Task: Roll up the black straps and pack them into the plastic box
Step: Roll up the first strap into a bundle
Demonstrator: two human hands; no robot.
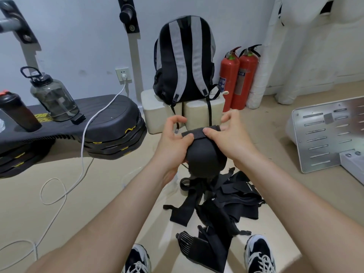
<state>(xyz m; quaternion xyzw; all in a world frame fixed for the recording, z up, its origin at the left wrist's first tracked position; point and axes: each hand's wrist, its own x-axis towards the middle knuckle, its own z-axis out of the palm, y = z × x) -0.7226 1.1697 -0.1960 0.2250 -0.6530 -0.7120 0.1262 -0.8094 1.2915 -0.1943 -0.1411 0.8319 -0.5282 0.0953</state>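
Observation:
A rolled black strap is held up in front of me, between both hands. My left hand grips the roll's left side, thumb on the flat end flap on top. My right hand holds the right side, its thumb pressing the same flap down. A loose tail hangs from the roll toward a heap of several loose black straps on the floor between my shoes. A clear plastic box is faintly visible on the floor left of the heap, partly hidden behind my left forearm.
A grey and black backpack stands on pale blocks ahead, two red fire extinguishers beside it. Black stacked steps with bottles sit left, a white cable trails across the floor. A slotted metal plate lies right.

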